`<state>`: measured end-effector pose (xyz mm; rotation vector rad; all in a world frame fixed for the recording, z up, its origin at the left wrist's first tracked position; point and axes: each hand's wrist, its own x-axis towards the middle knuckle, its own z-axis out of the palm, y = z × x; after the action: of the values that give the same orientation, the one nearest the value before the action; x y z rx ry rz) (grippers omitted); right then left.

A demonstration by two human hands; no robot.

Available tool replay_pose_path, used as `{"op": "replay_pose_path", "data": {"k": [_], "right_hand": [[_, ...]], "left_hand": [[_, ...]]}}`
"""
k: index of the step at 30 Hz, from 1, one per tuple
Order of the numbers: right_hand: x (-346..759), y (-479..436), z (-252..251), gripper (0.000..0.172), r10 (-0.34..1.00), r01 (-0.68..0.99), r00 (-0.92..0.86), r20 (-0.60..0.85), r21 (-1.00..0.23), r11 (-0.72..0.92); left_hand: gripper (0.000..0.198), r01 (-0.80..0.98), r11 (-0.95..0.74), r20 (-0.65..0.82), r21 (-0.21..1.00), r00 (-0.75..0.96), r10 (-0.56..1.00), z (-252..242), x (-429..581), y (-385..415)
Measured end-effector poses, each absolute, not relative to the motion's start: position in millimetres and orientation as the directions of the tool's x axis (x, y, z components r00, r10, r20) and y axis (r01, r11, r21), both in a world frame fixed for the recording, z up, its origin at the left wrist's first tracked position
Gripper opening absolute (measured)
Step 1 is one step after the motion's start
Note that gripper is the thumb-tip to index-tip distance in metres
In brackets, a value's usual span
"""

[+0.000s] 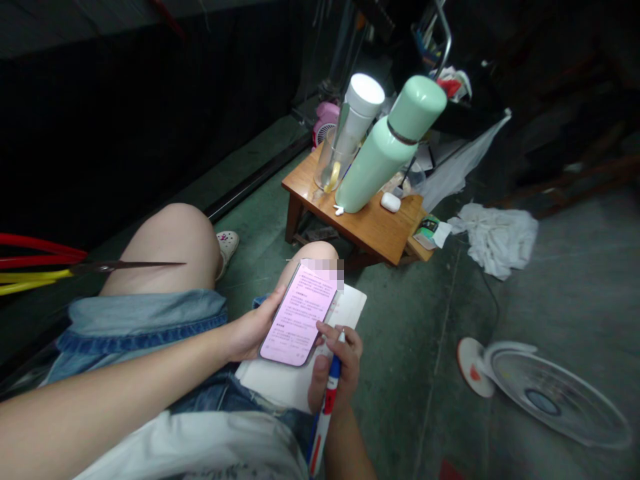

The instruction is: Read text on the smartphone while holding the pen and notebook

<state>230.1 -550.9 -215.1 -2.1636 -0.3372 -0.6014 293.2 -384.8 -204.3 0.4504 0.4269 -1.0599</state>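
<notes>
In the head view, a seated person's left hand (256, 333) is clasped around the edge of a phone (301, 313) above white paper (280, 385) on the lap, while the right hand (345, 363) grips a pen (331, 390), one fingertip at the screen. Pixelated blocks hide the phone's upper right corner; its lines of text, and the paper's faint red marks, are too small to read. Red-and-yellow handles of scissors (95, 267) are cut off at left; a fan (560, 393) blurs at right.
</notes>
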Motion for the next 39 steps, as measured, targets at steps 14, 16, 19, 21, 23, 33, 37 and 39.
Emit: {"op": "replay_pose_path", "data": {"k": [14,16,19,21,23,33,37,39], "right_hand": [[230.6,-551.1,-214.8,0.019,0.021,0.440,0.838,0.545,-0.653,-0.617],[230.3,-551.2,-214.8,0.020,0.019,0.429,0.849,0.527,-0.670,-0.606],[230.2,-551.0,-215.0,0.019,0.023,0.428,0.853,0.522,-0.673,-0.603],[230.4,-550.7,-215.1,0.018,0.017,0.425,0.850,0.527,-0.666,-0.613],[230.5,-550.5,-215.1,0.019,0.012,0.420,0.851,0.525,-0.665,-0.618],[230.1,-547.7,-216.2,0.019,0.001,0.415,0.856,0.518,-0.685,-0.599],[231.2,-546.8,-217.0,0.018,0.004,0.431,0.839,0.545,-0.659,-0.617],[231.5,-546.9,-216.7,0.018,0.009,0.432,0.837,0.547,-0.652,-0.623]], "left_hand": [[0.075,0.894,0.426,-0.505,0.136,0.433,-0.747,-208.0,292.6,-383.4],[0.075,0.893,0.430,-0.499,0.135,0.436,-0.749,-207.8,292.5,-383.0],[0.074,0.890,0.436,-0.487,0.134,0.442,-0.753,-207.8,292.1,-382.4],[0.074,0.891,0.434,-0.488,0.134,0.440,-0.754,-207.7,292.0,-382.3],[0.075,0.895,0.426,-0.495,0.133,0.433,-0.753,-206.9,292.2,-382.4],[0.077,0.902,0.411,-0.509,0.131,0.418,-0.753,-204.5,293.1,-383.7],[0.075,0.896,0.420,-0.488,0.141,0.432,-0.758,-203.1,292.9,-384.2],[0.075,0.898,0.416,-0.487,0.146,0.431,-0.759,-201.9,293.1,-384.4]]}}
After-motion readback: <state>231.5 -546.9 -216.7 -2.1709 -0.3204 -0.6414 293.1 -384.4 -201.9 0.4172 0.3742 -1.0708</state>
